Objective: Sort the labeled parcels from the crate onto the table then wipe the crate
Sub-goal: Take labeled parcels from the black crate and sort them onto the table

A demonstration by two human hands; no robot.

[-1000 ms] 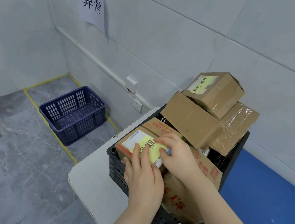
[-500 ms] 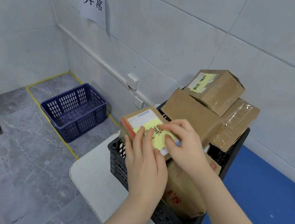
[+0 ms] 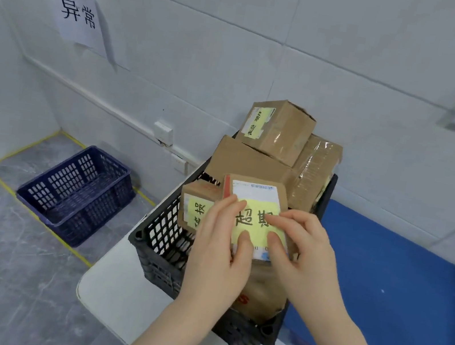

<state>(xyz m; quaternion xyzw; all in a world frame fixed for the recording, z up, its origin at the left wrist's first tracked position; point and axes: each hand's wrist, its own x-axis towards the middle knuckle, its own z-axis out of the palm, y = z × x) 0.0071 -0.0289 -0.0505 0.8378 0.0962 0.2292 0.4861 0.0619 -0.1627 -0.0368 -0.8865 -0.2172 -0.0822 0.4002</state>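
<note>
Over the last second the small parcel (image 3: 255, 190) has come up out of the near-left corner of the crate (image 3: 162, 232). It now hangs above that corner with its yellow label (image 3: 255, 221) turned up to the camera. The left hand (image 3: 219, 250) and right hand (image 3: 304, 253) each keep a closed grip on it, thumbs pressed on the label. With it lifted, another labelled parcel (image 3: 199, 208) shows at the crate's left. The label is probably being read before the parcel goes to the tabletop (image 3: 110, 288).
</note>
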